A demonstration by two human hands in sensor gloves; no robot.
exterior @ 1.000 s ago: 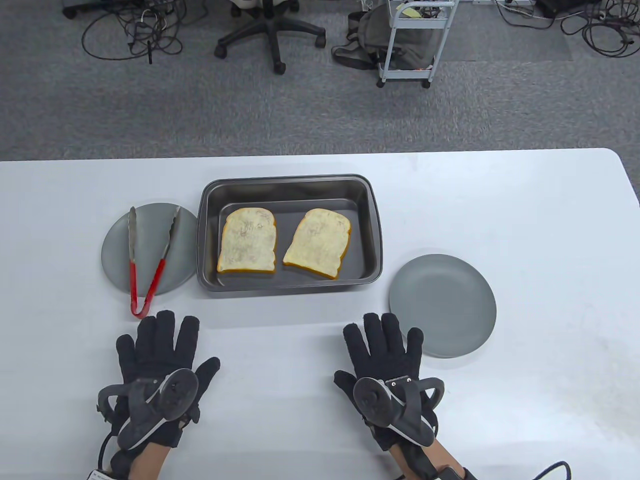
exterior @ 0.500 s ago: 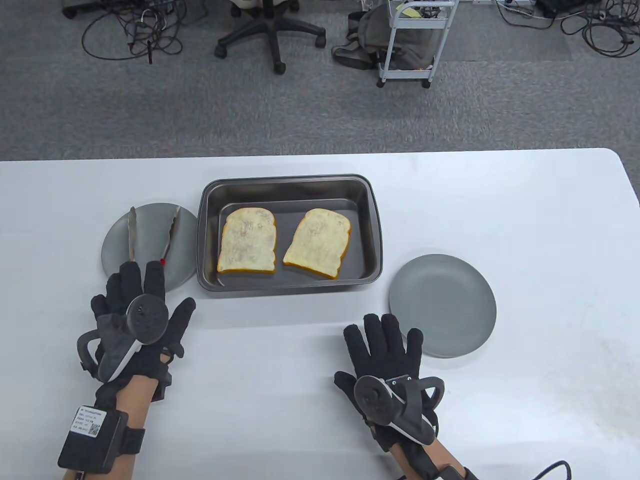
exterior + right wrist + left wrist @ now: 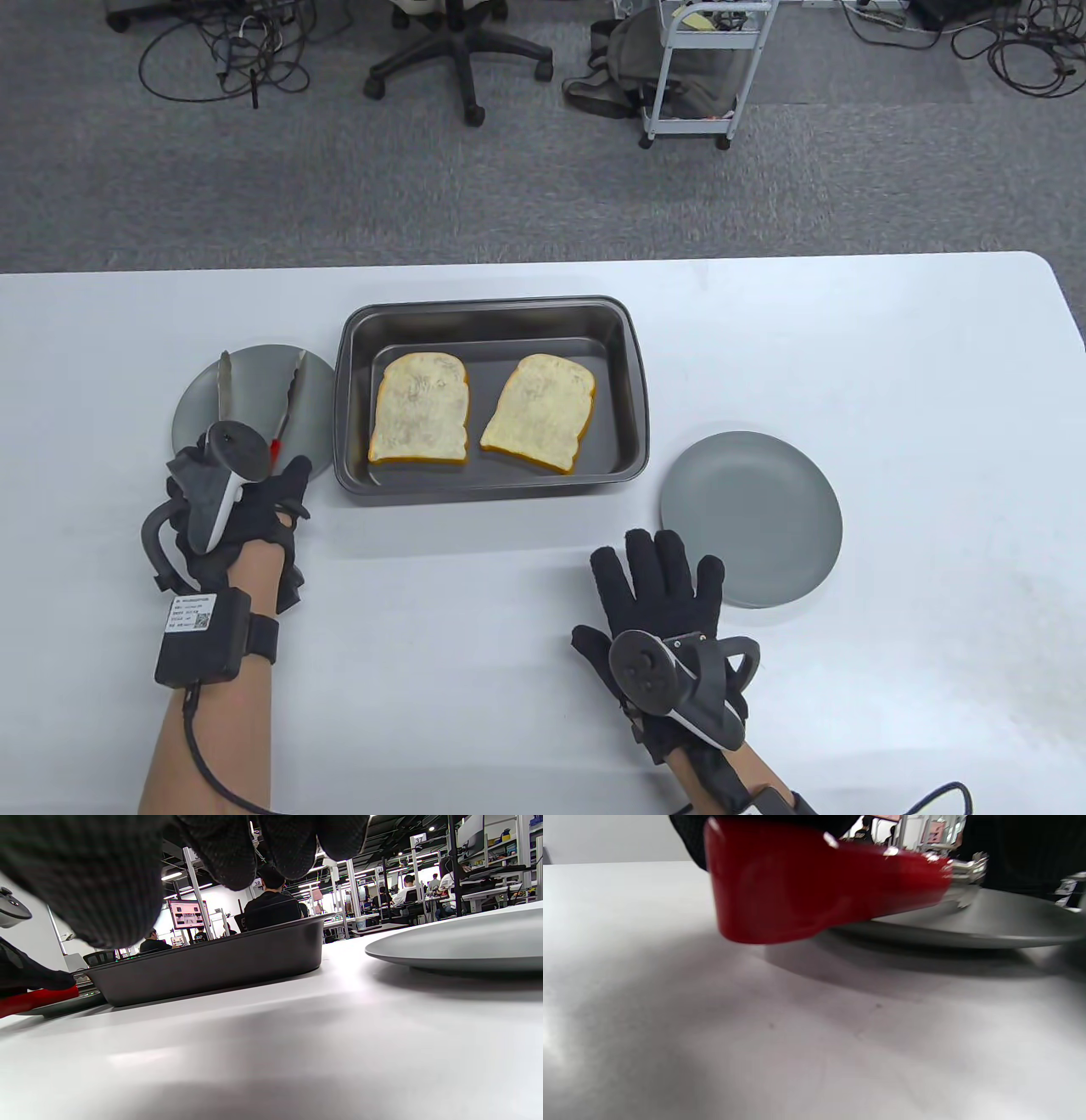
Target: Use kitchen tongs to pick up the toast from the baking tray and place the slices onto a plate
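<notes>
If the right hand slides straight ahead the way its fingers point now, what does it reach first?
Probably the empty grey plate: the right hand lies flat on the table, fingers aimed at the plate's near-left rim. It could narrowly pass left, toward the baking tray.

Table view high overhead, facing down on white table [image 3: 848, 356], floor in upper frame, left wrist view skimming tabletop, very near red tongs handle [image 3: 806, 882], right wrist view equally low, sharing baking tray [image 3: 212, 963] with overhead view

Open-plan lab or office, grey carpet [image 3: 339, 195], swivel chair [image 3: 458, 51], floor cables [image 3: 221, 59], monitor [image 3: 186, 913] (numbered pillars beyond)
</notes>
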